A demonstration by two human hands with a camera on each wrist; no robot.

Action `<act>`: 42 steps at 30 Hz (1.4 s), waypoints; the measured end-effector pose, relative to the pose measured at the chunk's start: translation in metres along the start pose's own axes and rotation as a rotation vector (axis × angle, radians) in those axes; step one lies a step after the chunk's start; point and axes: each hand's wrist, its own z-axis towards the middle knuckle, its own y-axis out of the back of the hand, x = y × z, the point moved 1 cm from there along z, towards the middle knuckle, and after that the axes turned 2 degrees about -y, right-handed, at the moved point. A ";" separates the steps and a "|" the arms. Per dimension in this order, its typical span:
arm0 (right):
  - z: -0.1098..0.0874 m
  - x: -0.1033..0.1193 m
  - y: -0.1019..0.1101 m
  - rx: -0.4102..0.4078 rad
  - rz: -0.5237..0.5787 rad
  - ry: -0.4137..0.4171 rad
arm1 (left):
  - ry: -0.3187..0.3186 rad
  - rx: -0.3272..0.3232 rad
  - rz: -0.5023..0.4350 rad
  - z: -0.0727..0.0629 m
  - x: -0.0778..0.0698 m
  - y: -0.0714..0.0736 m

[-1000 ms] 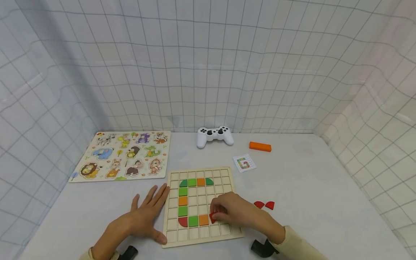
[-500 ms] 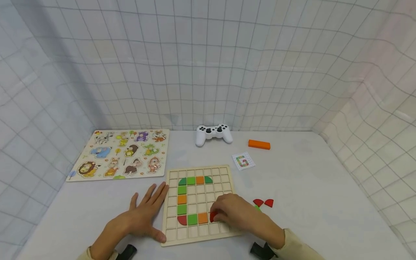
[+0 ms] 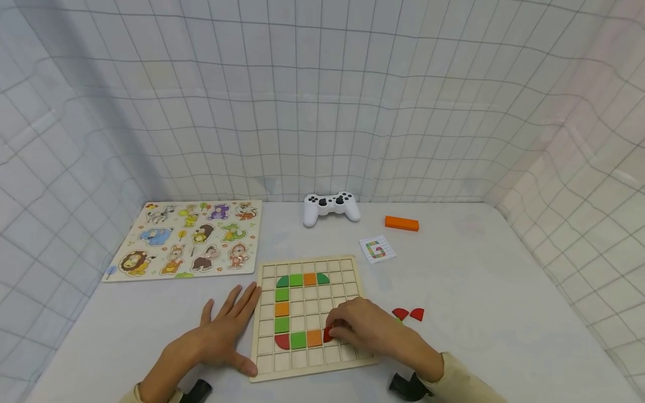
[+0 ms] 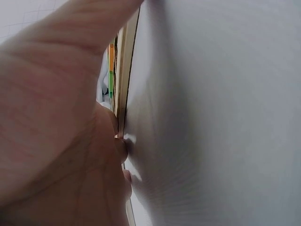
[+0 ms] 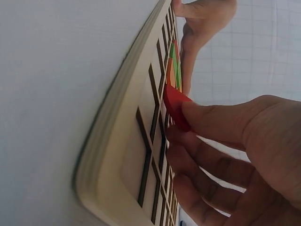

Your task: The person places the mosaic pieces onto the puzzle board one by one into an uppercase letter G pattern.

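Observation:
A wooden grid board (image 3: 283, 364) lies in front of the person, with green, orange and red tiles set in its cells in a C-like shape. My right hand (image 3: 370, 329) pinches a red quarter-circle tile (image 5: 176, 107) between thumb and fingers, over the lower row beside an orange tile (image 3: 314, 338). In the right wrist view the tile stands tilted against the grid. My left hand (image 3: 216, 338) lies with fingers spread, its fingertips and thumb touching the board's left edge. The left wrist view shows mostly the palm (image 4: 51, 127) and the board's side.
Two loose red quarter-circle tiles (image 3: 416, 314) and a partly hidden green piece lie right of the right hand. A small pattern card (image 3: 377, 249), an orange block (image 3: 401, 223) and a white game controller (image 3: 331, 207) sit behind the board. An animal puzzle (image 3: 186, 240) is at left.
The right hand stays at the same cell and turns the red tile slightly between its fingers. The left hand keeps its place at the board's edge. The head view has shifted slightly.

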 end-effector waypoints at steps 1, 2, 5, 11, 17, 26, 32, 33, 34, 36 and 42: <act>0.000 0.000 0.000 -0.007 -0.002 -0.001 | -0.001 0.004 -0.010 -0.001 -0.001 0.001; 0.001 0.001 -0.001 -0.018 -0.008 -0.003 | 0.001 0.011 -0.012 -0.001 -0.002 0.002; 0.002 0.002 -0.003 -0.044 -0.015 -0.008 | 0.000 0.019 -0.025 -0.003 -0.006 0.005; 0.003 0.003 -0.007 -0.034 -0.003 0.014 | 0.007 0.020 -0.007 -0.003 -0.010 0.007; 0.002 0.004 -0.006 -0.014 0.002 0.045 | -0.002 0.006 0.000 -0.005 -0.012 0.008; 0.003 0.005 -0.006 -0.004 -0.005 0.043 | 0.010 0.029 -0.008 -0.002 -0.007 0.006; 0.003 0.004 -0.006 -0.009 -0.044 0.077 | 0.007 0.022 -0.014 -0.003 -0.006 0.004; 0.003 0.004 -0.005 -0.008 -0.052 0.080 | -0.002 0.018 -0.020 -0.003 -0.006 0.004; 0.003 0.004 -0.005 -0.005 -0.054 0.078 | 0.002 0.015 -0.014 -0.002 -0.005 0.004; 0.002 0.004 -0.003 -0.001 -0.049 0.067 | 0.006 0.015 -0.008 -0.002 -0.005 0.003; -0.005 0.000 0.010 0.006 -0.025 -0.003 | -0.004 0.014 -0.016 -0.004 -0.006 0.004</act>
